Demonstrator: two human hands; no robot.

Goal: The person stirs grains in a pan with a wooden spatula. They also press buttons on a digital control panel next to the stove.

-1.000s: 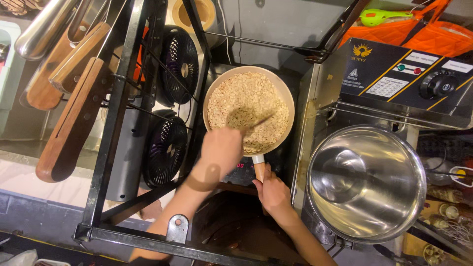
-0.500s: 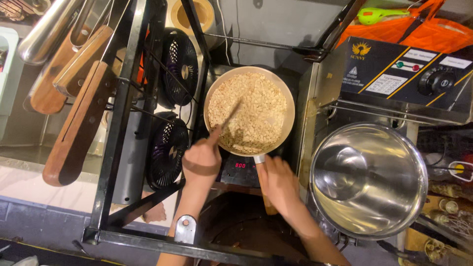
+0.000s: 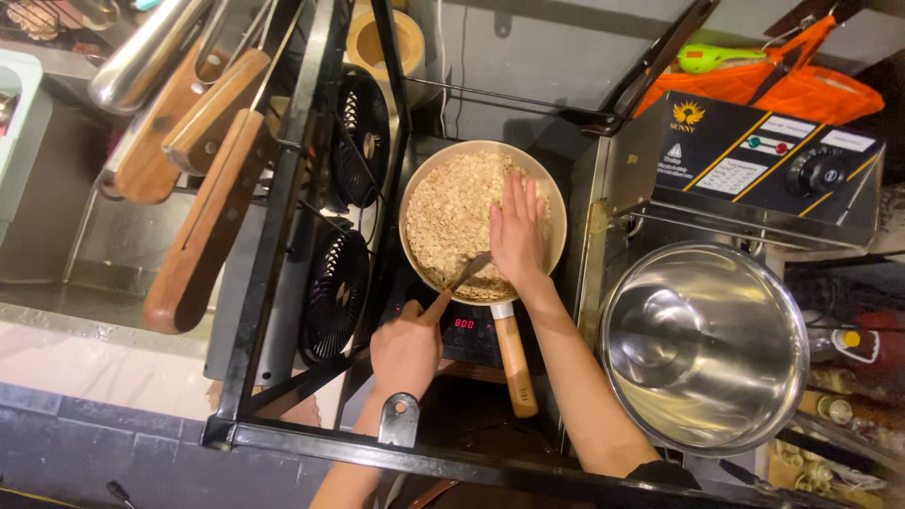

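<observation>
A cream pan (image 3: 415, 193) full of pale oat-like flakes (image 3: 452, 212) sits on a black induction hob (image 3: 467, 332) with a red display. Its wooden handle (image 3: 515, 363) points toward me. My left hand (image 3: 407, 349) is closed on a spoon (image 3: 464, 273) whose tip rests in the flakes at the pan's near edge. My right hand (image 3: 518, 231) is spread flat, fingers apart, over the flakes on the pan's right side, holding nothing.
A large steel bowl (image 3: 702, 344) stands to the right, behind it a black appliance (image 3: 754, 165) with a dial. Two black fans (image 3: 339, 292) sit left of the pan. Wooden-handled tools (image 3: 203, 217) hang at upper left over a black metal frame (image 3: 283, 236).
My right hand left the pan handle and moved up over the flakes. My left hand drew back toward me, with the spoon now at the pan's near rim.
</observation>
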